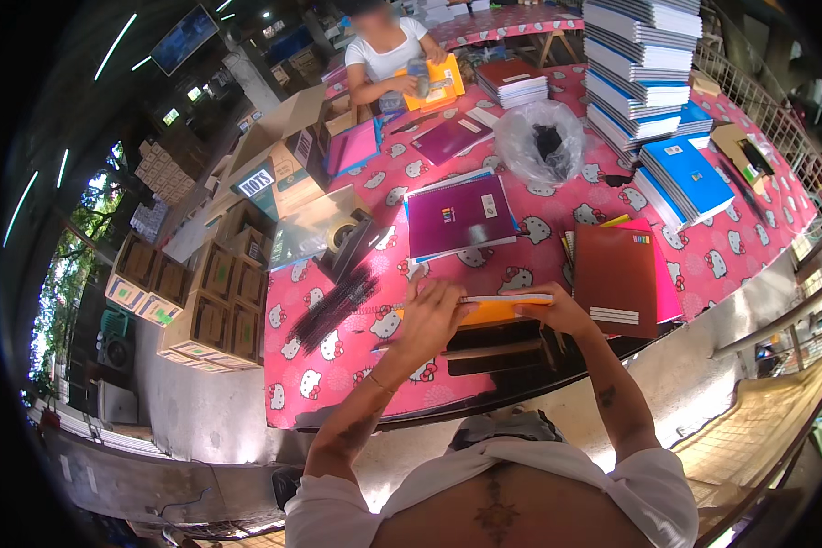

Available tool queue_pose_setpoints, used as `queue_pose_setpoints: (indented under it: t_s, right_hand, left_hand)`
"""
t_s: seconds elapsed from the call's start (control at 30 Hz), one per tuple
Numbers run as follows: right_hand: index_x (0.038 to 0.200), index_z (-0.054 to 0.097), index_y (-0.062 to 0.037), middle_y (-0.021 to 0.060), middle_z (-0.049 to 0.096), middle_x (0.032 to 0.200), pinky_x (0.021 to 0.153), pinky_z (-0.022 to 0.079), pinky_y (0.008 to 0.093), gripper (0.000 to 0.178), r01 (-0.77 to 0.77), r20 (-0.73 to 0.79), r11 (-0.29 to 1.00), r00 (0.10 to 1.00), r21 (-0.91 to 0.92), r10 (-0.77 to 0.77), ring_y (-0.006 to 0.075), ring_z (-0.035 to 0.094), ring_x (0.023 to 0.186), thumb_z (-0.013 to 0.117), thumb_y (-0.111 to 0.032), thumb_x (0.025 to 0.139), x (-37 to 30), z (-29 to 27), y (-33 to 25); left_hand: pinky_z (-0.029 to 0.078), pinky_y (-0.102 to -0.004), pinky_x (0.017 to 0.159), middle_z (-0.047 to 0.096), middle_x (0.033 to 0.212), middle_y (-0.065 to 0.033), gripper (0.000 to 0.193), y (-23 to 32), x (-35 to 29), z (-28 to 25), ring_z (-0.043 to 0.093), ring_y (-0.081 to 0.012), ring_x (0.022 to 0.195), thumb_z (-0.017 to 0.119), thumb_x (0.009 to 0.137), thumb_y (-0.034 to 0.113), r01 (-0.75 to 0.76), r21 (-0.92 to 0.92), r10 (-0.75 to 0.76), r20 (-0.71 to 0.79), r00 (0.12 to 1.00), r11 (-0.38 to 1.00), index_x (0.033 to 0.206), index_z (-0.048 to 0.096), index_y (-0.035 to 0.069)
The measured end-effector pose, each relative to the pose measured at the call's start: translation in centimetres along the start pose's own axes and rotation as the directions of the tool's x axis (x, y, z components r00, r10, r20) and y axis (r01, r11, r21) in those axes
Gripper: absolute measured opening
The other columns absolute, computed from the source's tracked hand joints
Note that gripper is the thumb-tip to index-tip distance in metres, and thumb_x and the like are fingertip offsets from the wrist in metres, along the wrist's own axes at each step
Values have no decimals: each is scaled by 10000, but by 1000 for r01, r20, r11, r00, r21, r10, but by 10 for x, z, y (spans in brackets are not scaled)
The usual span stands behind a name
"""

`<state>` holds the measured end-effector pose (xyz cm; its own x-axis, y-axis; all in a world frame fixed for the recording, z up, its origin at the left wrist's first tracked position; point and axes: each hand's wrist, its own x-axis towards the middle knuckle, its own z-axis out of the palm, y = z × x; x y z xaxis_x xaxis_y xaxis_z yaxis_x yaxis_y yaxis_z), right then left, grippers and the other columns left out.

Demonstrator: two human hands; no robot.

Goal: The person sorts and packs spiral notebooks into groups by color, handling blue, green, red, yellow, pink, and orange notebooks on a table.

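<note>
An orange notebook (491, 312), tilted so that its white page edges show on top, is held between my hands at the table's near edge. My right hand (562, 310) is closed on its right end, thumb along the edge. At its left end my left hand (432, 312) has its fingers curled in against the notebook; the exact fingertip contact is partly hidden. Beneath lies a dark slotted wooden piece (493, 356). Left of my left hand is a heap of thin black binding coils (336, 309). Just beyond the hands lies a stack topped by a purple spiral notebook (458, 219).
To the right sit brown notebooks (616, 279), blue notebooks (687, 178) and a tall notebook pile (639, 73). A clear plastic bag (539, 142) stands mid-table. A tape dispenser (345, 239) and open cardboard box (279, 155) are at left. Across the table a person (388, 55) handles a yellow-orange notebook.
</note>
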<state>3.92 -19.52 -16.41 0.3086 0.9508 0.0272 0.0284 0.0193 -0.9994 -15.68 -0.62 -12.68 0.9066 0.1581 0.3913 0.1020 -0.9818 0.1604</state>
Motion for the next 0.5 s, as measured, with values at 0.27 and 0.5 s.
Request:
queue_pose_setpoints:
  t_s: [0.27,0.5]
  right_hand:
    - [1291,660,-25,18,728,1042,857,507,237,364,110,-50,993,992,-50,-113,53,570,932,701,-86,934,4,-3,-2]
    - [1218,676,23,47,721,959,772,510,263,340,58,-78,998,995,-3,-58,68,591,876,729,-105,907,12,1,14]
  left_hand:
    - [226,-622,1155,351,1533,-300,852,28,-51,67,284,-433,1469,596,906,545,-25,262,-16,151,988,965,1447,402,-83]
    - [160,-624,1182,329,1541,-319,815,20,-52,71,246,-451,1482,513,957,514,-209,160,167,244,955,965,1475,344,-93]
